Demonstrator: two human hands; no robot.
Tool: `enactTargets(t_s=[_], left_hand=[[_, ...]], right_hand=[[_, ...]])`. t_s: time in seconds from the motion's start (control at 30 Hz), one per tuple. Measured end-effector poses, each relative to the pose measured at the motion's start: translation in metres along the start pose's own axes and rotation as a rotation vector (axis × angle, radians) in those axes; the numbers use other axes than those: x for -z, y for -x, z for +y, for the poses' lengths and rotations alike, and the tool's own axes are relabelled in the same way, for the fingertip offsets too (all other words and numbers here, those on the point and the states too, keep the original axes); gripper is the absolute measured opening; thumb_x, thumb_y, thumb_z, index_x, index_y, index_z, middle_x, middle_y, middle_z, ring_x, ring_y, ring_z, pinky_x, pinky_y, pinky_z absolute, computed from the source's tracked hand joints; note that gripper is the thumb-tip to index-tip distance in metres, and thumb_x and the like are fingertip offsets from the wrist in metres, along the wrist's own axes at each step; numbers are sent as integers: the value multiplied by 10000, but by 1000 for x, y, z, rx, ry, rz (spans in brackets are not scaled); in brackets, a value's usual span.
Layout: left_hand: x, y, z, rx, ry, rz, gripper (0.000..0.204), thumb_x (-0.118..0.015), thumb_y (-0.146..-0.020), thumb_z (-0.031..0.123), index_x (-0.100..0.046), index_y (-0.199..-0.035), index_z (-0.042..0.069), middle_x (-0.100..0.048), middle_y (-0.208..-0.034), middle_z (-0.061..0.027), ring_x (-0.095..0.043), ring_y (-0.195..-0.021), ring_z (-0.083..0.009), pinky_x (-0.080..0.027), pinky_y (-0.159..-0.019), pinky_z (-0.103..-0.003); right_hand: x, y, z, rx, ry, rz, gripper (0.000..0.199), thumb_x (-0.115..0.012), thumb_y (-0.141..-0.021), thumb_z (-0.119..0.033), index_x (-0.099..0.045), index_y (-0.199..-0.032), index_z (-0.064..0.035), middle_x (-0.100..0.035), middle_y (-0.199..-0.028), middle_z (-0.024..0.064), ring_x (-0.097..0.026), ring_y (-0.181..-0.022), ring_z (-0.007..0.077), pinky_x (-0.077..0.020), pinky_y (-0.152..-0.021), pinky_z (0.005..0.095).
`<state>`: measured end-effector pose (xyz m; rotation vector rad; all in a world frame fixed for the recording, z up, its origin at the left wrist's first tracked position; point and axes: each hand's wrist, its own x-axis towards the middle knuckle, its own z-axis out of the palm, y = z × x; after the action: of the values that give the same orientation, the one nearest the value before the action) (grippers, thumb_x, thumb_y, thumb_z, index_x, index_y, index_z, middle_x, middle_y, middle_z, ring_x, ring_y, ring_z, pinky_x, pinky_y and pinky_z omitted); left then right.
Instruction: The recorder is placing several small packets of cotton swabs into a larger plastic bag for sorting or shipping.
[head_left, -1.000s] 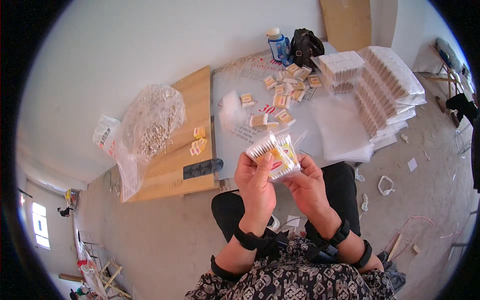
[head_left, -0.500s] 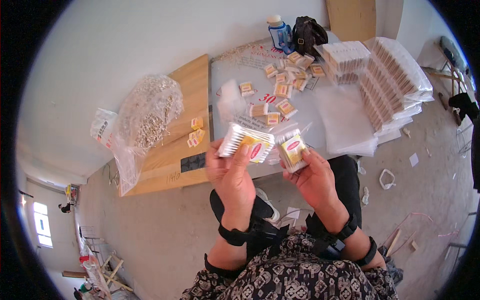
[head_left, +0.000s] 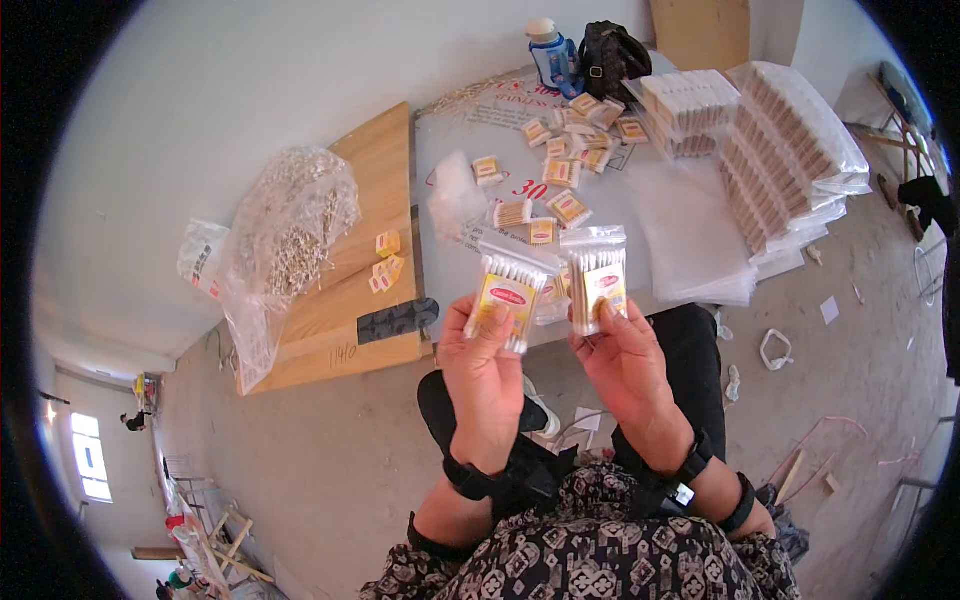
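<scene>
Head view: left hand point(head_left: 487, 365) and right hand point(head_left: 625, 360) are each gripping one filled packet point(head_left: 507, 290), point(head_left: 597, 278), while loose packets point(head_left: 565, 150) are lying unsorted on the tabletop point(head_left: 690, 240), stacks point(head_left: 770, 150) appearing done.

A makeshift packing workshop is showing itself: bare concrete floor point(head_left: 330, 470), stacked bundles of cotton-swab packets point(head_left: 790, 150) lying beyond the right hand point(head_left: 625, 350), bulk bag of loose pieces point(head_left: 285, 230) sitting beyond the left hand point(head_left: 490, 345).
</scene>
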<state>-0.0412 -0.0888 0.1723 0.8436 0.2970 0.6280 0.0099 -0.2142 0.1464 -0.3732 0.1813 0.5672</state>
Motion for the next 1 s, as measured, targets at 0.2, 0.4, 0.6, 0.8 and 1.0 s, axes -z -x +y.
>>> enactTargets(t_s=[0.2, 0.4, 0.6, 0.8, 1.0], left_hand=[[-8, 11, -9, 76, -406, -154, 366, -724, -754, 34, -569, -1078, -32, -643, -981, -69, -613, -854, -119, -500, -763, -254], [2, 0, 12, 223, -595, -250, 291, -738, -733, 57, -648, -997, -27, -667, -903, -48, -609, -776, -95, -496, -703, -238], [-5, 11, 4, -237, -777, -15, 241, -713, -720, 11, -652, -950, -26, -669, -882, -39, -590, -758, -75, -472, -686, -223], [0, -9, 14, -1014, -1345, -265, 326, -728, -674, 0, -622, -983, 5, -666, -946, -134, -647, -808, -245, -506, -741, -319], [5, -15, -13, -876, -1693, -371, 286, -683, -637, 8, -586, -906, 30, -648, -888, -146, -624, -777, -321, -495, -701, -390]], right_hand=[[7, -2, 6, 9, 186, -66, 183, -611, -875, -71, -600, -1054, -35, -643, -973, 27, -594, -857, 100, -482, -766, 262], [18, -3, -8, 60, 707, -258, 163, -650, -848, -68, -623, -994, -2, -645, -904, 15, -567, -768, 62, -473, -718, 235], [-5, -17, -36, 176, 972, -335, 222, -710, -780, -97, -625, -967, -13, -636, -909, 20, -569, -781, 98, -468, -704, 251], [-28, -54, -64, 1115, 1852, -140, 163, -692, -713, -109, -634, -846, -34, -644, -862, 129, -613, -769, 296, -478, -699, 369], [-15, -72, -44, 713, 1768, -142, 127, -649, -746, -88, -597, -712, 23, -590, -630, 155, -558, -577, 274, -446, -562, 370]])
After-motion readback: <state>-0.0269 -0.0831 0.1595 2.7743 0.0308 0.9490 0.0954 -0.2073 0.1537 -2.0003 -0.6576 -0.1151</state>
